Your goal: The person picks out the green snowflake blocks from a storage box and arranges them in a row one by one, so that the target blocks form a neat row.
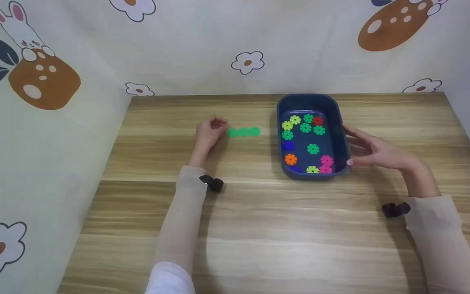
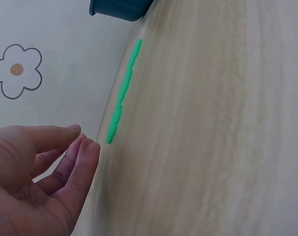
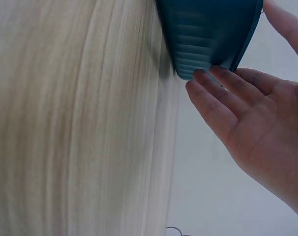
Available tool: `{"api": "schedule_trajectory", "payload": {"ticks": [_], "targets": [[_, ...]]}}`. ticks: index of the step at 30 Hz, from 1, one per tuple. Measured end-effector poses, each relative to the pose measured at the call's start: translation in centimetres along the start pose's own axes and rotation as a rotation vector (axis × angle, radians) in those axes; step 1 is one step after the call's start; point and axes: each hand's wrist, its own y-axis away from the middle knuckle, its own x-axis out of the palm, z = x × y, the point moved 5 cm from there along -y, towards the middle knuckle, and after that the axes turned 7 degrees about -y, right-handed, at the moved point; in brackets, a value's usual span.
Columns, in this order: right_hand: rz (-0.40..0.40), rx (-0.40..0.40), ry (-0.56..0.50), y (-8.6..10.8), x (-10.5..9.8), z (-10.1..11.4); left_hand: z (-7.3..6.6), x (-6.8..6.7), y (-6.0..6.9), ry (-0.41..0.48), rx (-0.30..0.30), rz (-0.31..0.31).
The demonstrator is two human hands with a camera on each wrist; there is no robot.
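A short row of green notched discs (image 1: 243,132) lies flat on the table, end to end. Just beyond its left end is my left hand (image 1: 210,132), fingers loosely bent. In the left wrist view, thumb and fingertips come near one another with nothing visible between them, and the green row (image 2: 123,93) lies apart from them. My right hand (image 1: 375,151) is at the right side of a dark blue bin (image 1: 282,98). Its fairly straight fingers (image 3: 212,103) touch or nearly touch the bin's outer wall (image 3: 198,42), with the thumb spread away from them.
Inside the bin lie several loose discs: green (image 1: 313,149), yellow (image 1: 295,119), red (image 1: 318,121), orange (image 1: 290,159), pink (image 1: 327,160) and blue (image 1: 287,145). A wood-grain table (image 1: 259,228) carries everything. Patterned cloth walls (image 1: 194,53) stand behind and at the left.
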Motion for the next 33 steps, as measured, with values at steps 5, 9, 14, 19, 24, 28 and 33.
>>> {"api": "schedule_trajectory", "payload": {"ticks": [5,9,14,19,24,28,33], "targets": [[0.003,-0.012,-0.007,0.0,0.0,0.0,-0.6,-0.1,0.2,0.014,0.020,0.010],[0.003,-0.012,-0.002,0.0,0.0,0.0,-1.3,-0.1,0.5,0.018,0.042,0.013],[0.003,-0.008,0.001,0.1,0.0,0.0,-2.2,0.1,0.8,0.049,0.063,0.031],[0.002,0.002,0.000,0.1,0.0,0.0,-3.4,0.2,1.2,0.075,0.094,0.040],[-0.001,0.005,0.006,0.1,-0.1,0.0,-4.5,0.5,1.7,0.123,0.117,0.056],[-0.002,-0.001,-0.001,0.0,0.0,0.0,-5.4,1.0,2.0,0.175,0.127,0.077],[-0.001,-0.002,-0.009,0.0,0.0,-0.1,-6.6,1.7,2.5,0.217,0.145,0.101]]}}
